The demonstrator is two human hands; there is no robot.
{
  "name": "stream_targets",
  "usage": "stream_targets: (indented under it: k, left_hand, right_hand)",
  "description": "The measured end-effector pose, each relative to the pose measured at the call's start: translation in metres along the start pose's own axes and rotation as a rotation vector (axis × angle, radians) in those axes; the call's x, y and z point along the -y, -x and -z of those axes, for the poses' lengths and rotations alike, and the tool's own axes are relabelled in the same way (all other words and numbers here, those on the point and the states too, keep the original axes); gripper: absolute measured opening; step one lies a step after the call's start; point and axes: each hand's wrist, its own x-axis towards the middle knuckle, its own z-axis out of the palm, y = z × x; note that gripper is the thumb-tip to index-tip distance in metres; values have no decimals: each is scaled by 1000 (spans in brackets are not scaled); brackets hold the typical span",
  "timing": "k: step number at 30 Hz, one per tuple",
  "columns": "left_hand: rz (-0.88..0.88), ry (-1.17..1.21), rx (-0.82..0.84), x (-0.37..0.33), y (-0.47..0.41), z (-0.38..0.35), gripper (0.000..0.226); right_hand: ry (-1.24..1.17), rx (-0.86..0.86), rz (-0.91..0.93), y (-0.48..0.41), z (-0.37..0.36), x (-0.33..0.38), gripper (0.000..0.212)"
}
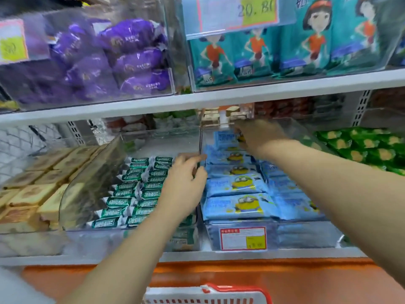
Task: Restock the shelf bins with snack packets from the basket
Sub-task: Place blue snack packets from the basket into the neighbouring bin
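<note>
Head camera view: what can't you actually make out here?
In the head view:
- Basket: cut off by the bottom edge, contents unseen.
- Right hand: blurred, fingertips hidden by its own back; grip on blue packets unclear.
- Left hand: blur hides whether it pinches the bin divider.
- Price label: print too blurred to read.

— What hangs at the top centre?
— A price card (237,13), pink-bordered, with a yellow patch reading "20.8"; the rest is blurred.
— Any other tags?
— A smaller price label (13,41) at the upper left edge, pink with a yellow patch, unreadable. And a red-framed label (243,238) lower down, right of centre, white with a yellow corner.
— And the fittings?
— An upper shelf board (263,93), white, crosses the middle of the frame; a lower shelf board (241,254) runs beneath. Behind stand a slotted upright (361,106) at the right and a second slotted strip (75,131) at the left. Wire mesh (19,139) fills the middle left. An orange panel (285,279) spans the bottom.
</note>
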Motion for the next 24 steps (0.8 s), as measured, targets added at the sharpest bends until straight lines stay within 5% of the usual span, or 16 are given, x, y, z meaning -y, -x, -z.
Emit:
stream_targets:
  k: [5,11,17,24]
  left_hand:
    - [-22,135,-9,5,-4,-6,36]
    - [-29,157,-16,13,-8,-7,36]
    - [-27,166,-10,21,-10,-16,36]
    - [-99,-19,58,24,-14,-6,43]
  right_hand:
    - [14,19,2,-42,-41,9,46]
    - [-162,91,60,-56,-72,7,15]
    - [-160,256,101,-43,-60,10,35]
    - [-357,81,135,36,-6,47,36]
